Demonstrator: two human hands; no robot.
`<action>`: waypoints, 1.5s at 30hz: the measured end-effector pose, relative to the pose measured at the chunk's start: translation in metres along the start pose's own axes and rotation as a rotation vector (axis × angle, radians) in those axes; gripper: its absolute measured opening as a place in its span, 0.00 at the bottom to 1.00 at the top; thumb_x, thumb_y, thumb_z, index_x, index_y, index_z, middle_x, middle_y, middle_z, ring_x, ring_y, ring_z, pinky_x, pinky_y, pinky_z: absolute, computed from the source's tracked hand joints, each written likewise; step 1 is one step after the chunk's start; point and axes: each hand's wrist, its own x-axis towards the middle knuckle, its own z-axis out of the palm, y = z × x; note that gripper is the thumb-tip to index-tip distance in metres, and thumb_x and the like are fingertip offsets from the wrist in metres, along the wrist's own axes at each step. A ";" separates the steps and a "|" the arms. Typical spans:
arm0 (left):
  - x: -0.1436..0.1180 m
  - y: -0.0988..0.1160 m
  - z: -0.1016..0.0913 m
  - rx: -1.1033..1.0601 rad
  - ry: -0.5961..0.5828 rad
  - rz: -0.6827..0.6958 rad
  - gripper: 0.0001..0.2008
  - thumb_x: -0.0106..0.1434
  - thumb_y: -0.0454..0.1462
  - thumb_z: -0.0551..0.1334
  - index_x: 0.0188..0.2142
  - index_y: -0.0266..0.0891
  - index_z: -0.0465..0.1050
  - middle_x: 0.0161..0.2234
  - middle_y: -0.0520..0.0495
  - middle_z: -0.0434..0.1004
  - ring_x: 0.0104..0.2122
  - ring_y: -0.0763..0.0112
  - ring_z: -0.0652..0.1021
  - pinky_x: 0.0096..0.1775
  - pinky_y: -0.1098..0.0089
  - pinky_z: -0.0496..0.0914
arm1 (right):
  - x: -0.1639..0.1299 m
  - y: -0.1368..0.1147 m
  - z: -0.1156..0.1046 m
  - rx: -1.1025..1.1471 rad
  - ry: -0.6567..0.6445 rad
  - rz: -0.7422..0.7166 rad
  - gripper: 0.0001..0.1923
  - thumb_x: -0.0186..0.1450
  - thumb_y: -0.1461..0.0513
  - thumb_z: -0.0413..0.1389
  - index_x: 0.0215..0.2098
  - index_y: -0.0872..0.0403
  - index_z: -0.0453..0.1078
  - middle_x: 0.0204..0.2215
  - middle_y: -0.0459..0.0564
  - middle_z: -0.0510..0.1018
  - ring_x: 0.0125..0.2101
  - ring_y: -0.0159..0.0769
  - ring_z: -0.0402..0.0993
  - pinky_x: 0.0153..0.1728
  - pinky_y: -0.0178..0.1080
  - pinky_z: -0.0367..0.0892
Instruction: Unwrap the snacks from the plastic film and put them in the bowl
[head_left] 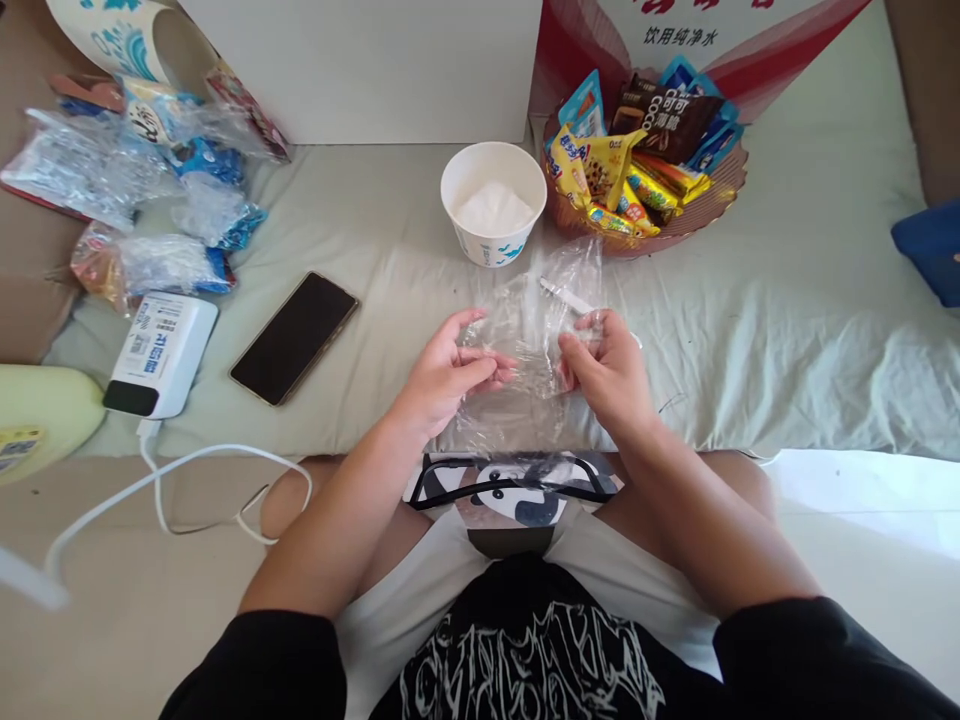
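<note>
Low in front of the paper bowl, a crinkled clear plastic bag (525, 345) stretches between my two hands. My left hand (454, 375) grips its left side, with thumb and fingers close together and the index finger partly raised. My right hand (607, 370) pinches the other side between thumb and curled fingers. A thin white strip (564, 296), perhaps a utensil handle, shows by the right fingertips; whether it lies inside or behind the plastic I cannot tell. Just beyond stands the white paper bowl (487, 248) with blue print, holding something white.
A pinkish basket (709, 215) of wrapped snacks stands at right, before a red-and-white box (720, 75). Leftward lie a black phone (295, 338), a white device (169, 350) with a cable (180, 462), and a heap of plastic packets (154, 180). The cloth-covered edge is close to me.
</note>
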 end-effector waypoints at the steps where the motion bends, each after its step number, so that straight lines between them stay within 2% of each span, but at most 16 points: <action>1: 0.001 0.001 -0.001 0.012 0.025 0.045 0.41 0.56 0.34 0.72 0.66 0.43 0.58 0.32 0.53 0.84 0.34 0.68 0.86 0.38 0.72 0.79 | 0.001 0.002 -0.001 0.039 0.012 -0.022 0.21 0.63 0.50 0.64 0.44 0.47 0.59 0.16 0.33 0.72 0.15 0.28 0.68 0.19 0.32 0.64; 5: 0.004 0.003 -0.008 0.056 0.098 0.255 0.36 0.57 0.36 0.72 0.63 0.51 0.62 0.34 0.55 0.84 0.31 0.70 0.86 0.37 0.70 0.80 | 0.003 0.005 -0.005 0.151 0.031 -0.153 0.26 0.65 0.49 0.64 0.54 0.44 0.59 0.23 0.36 0.76 0.20 0.31 0.74 0.26 0.36 0.72; 9: 0.004 0.005 -0.017 0.115 0.053 0.360 0.18 0.55 0.39 0.74 0.44 0.42 0.74 0.36 0.49 0.85 0.33 0.67 0.86 0.38 0.68 0.81 | 0.003 0.007 -0.009 0.156 -0.086 -0.315 0.18 0.66 0.49 0.65 0.47 0.46 0.69 0.36 0.45 0.80 0.34 0.33 0.81 0.38 0.39 0.78; 12: 0.002 0.007 -0.022 0.265 0.000 0.436 0.19 0.51 0.38 0.75 0.43 0.40 0.77 0.39 0.46 0.85 0.36 0.65 0.85 0.39 0.67 0.81 | 0.002 0.009 -0.011 0.051 -0.133 -0.400 0.18 0.63 0.56 0.66 0.50 0.46 0.72 0.44 0.48 0.81 0.42 0.35 0.82 0.45 0.40 0.78; 15: 0.000 0.006 -0.027 0.482 0.075 0.514 0.17 0.55 0.36 0.72 0.46 0.40 0.80 0.36 0.48 0.82 0.34 0.68 0.83 0.38 0.68 0.80 | 0.001 0.009 -0.011 -0.188 -0.031 -0.477 0.13 0.65 0.62 0.62 0.48 0.47 0.76 0.38 0.46 0.81 0.35 0.33 0.79 0.41 0.40 0.76; 18: 0.003 0.003 -0.029 0.666 0.163 0.660 0.08 0.60 0.35 0.68 0.40 0.41 0.83 0.33 0.50 0.77 0.31 0.72 0.78 0.36 0.68 0.77 | 0.001 0.008 -0.010 -0.393 0.114 -0.578 0.04 0.66 0.63 0.60 0.38 0.49 0.78 0.34 0.46 0.76 0.31 0.32 0.74 0.36 0.40 0.73; 21: 0.003 0.003 -0.030 0.777 0.226 0.813 0.03 0.60 0.36 0.69 0.33 0.44 0.84 0.36 0.47 0.73 0.35 0.68 0.77 0.39 0.65 0.77 | -0.002 0.003 -0.008 -0.480 0.242 -0.671 0.04 0.66 0.60 0.60 0.34 0.49 0.77 0.42 0.52 0.74 0.43 0.41 0.76 0.44 0.47 0.74; 23: -0.001 0.006 -0.029 0.774 0.236 0.843 0.02 0.57 0.39 0.71 0.28 0.46 0.83 0.43 0.44 0.74 0.46 0.60 0.78 0.47 0.60 0.77 | -0.006 -0.001 -0.009 -0.486 0.235 -0.716 0.04 0.65 0.59 0.59 0.33 0.49 0.74 0.49 0.55 0.75 0.55 0.49 0.73 0.54 0.55 0.72; 25: -0.007 0.010 -0.028 0.727 0.183 0.800 0.06 0.56 0.42 0.72 0.26 0.46 0.81 0.51 0.43 0.76 0.57 0.53 0.75 0.55 0.55 0.74 | -0.011 -0.006 -0.011 -0.433 0.123 -0.710 0.05 0.65 0.58 0.58 0.32 0.49 0.70 0.46 0.54 0.79 0.59 0.52 0.73 0.62 0.60 0.66; 27: -0.013 0.013 -0.026 0.642 0.096 0.721 0.10 0.57 0.45 0.73 0.25 0.46 0.80 0.53 0.43 0.79 0.59 0.51 0.75 0.57 0.53 0.73 | -0.016 -0.010 -0.012 -0.304 -0.022 -0.606 0.06 0.67 0.59 0.56 0.32 0.48 0.67 0.34 0.50 0.80 0.50 0.48 0.80 0.62 0.59 0.66; 30: -0.017 0.013 -0.022 0.441 0.028 0.549 0.15 0.59 0.50 0.72 0.27 0.43 0.78 0.37 0.43 0.85 0.39 0.59 0.83 0.42 0.60 0.79 | -0.019 -0.012 -0.011 -0.030 -0.138 -0.303 0.06 0.69 0.57 0.56 0.35 0.48 0.64 0.23 0.42 0.75 0.26 0.37 0.78 0.42 0.48 0.77; 32: -0.015 0.010 -0.018 0.305 0.039 0.419 0.18 0.58 0.52 0.73 0.28 0.42 0.77 0.28 0.47 0.83 0.26 0.67 0.80 0.28 0.67 0.75 | -0.018 -0.014 -0.009 0.136 -0.150 -0.129 0.09 0.67 0.55 0.58 0.40 0.47 0.63 0.21 0.39 0.73 0.20 0.32 0.71 0.30 0.41 0.74; 34: -0.011 0.009 -0.014 0.197 0.093 0.332 0.18 0.57 0.53 0.73 0.29 0.42 0.74 0.24 0.50 0.80 0.19 0.71 0.76 0.19 0.72 0.67 | -0.015 -0.015 -0.007 0.272 -0.155 -0.012 0.17 0.63 0.53 0.63 0.45 0.46 0.62 0.22 0.37 0.72 0.20 0.31 0.70 0.28 0.39 0.74; 37: -0.004 0.012 -0.011 0.088 0.186 0.277 0.19 0.57 0.51 0.74 0.31 0.43 0.70 0.21 0.55 0.76 0.16 0.75 0.75 0.14 0.75 0.58 | -0.010 -0.013 -0.004 0.384 -0.220 0.133 0.28 0.55 0.53 0.69 0.50 0.47 0.64 0.28 0.40 0.75 0.26 0.31 0.74 0.30 0.38 0.75; 41: -0.001 0.017 -0.013 -0.053 0.192 0.229 0.23 0.50 0.50 0.78 0.35 0.43 0.71 0.23 0.56 0.77 0.21 0.74 0.79 0.18 0.77 0.66 | -0.008 -0.006 -0.001 0.324 -0.318 0.206 0.21 0.52 0.55 0.72 0.36 0.52 0.70 0.27 0.42 0.75 0.27 0.29 0.72 0.29 0.35 0.71; 45: -0.001 0.015 -0.014 -0.068 0.010 0.063 0.27 0.45 0.48 0.80 0.38 0.40 0.74 0.31 0.49 0.84 0.28 0.68 0.83 0.27 0.73 0.76 | -0.008 -0.006 -0.001 0.425 -0.176 0.164 0.16 0.54 0.53 0.68 0.32 0.50 0.68 0.26 0.41 0.72 0.27 0.29 0.70 0.31 0.36 0.71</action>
